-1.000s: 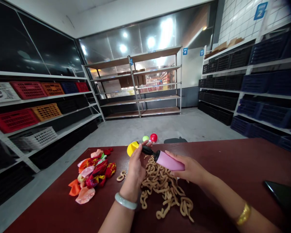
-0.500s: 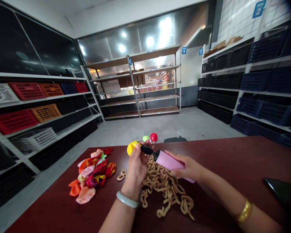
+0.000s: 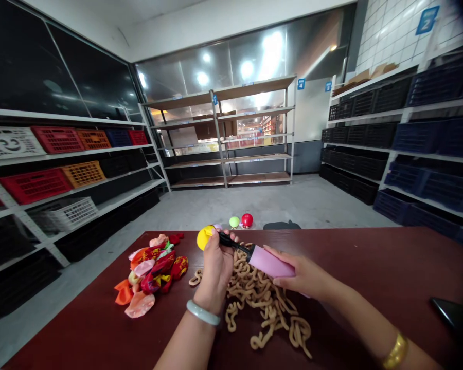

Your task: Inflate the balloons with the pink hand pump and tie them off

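My left hand [image 3: 218,259] is closed around the black end of a balloon pump. Its thumb lies at the neck of a small, partly filled yellow balloon [image 3: 205,237] on the pump's tip. Around the pink barrel of the balloon pump [image 3: 269,262], my right hand [image 3: 301,272] is wrapped. Between barrel and black end, a thin dark shaft shows. Beneath both hands lies a heap of tan, curly strings [image 3: 266,303] on the table. To the left is a pile of limp, colourful balloons [image 3: 154,272], red, orange and pink.
The dark red table [image 3: 355,288] carries a black flat object [image 3: 451,311] at its right edge. Beyond the far edge, a red balloon [image 3: 247,220] and a green balloon [image 3: 234,222] are on the floor side. Shelves with crates [image 3: 36,185] line both walls.
The pump's black end and pink barrel are farther apart, baring more of the shaft. My left hand and the yellow balloon have shifted slightly left. The camera view has turned a little.
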Motion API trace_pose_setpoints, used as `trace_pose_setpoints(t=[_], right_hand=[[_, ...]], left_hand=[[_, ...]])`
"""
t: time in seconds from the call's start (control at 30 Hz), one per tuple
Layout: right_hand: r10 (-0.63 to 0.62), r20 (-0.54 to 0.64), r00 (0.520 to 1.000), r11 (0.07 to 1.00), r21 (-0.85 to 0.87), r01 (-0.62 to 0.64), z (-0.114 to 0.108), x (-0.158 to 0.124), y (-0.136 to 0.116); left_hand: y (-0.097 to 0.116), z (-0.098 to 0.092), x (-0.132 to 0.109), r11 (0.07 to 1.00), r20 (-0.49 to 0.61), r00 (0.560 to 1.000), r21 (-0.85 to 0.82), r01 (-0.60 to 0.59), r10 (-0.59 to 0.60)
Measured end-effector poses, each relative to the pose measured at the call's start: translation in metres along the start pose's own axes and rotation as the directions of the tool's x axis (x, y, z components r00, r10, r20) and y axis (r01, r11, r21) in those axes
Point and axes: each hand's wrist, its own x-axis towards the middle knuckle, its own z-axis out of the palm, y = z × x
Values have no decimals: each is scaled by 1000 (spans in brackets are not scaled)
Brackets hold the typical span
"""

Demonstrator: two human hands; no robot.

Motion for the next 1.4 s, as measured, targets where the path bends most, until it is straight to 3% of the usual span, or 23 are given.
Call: trace_pose_setpoints(t=[0.17,0.27,0.5,0.7,0.83,0.97,1.13,1.23,1.4], right_hand=[[14,-36,999,987,-160,-19,-13,-1,6],[-28,-24,999,963,-268,20,-19,-2,11],[-79,-16,997,952,-297,71,-17,0,17],[-102,-27,994,952,-293,90,-3,-1,9],[-119,-28,992,948,-300,105,8,-1,6],[-103,-33,994,949,-304,88,10,1,4],[-49,14,999,973,-224,51,-6,0,4],[-35,30,999,986,-161,39,-18,-2,11],[-8,32,999,997,-81,11,-24,-2,23]], left_hand=[[28,-11,15,994,-8,995,-58,-97,96],[31,-16,18,989,-11,991,-65,-135,134],[7,-9,9,988,-63,988,56,-140,144],[-25,4,-13,993,-66,996,104,-60,67],[-32,7,-21,994,-78,995,97,-50,57],[-20,6,-15,994,-64,996,88,-57,63],[19,-5,7,991,-69,989,41,-131,133],[38,-13,19,983,-127,975,19,-183,184],[36,-15,22,979,-129,970,28,-203,205]])
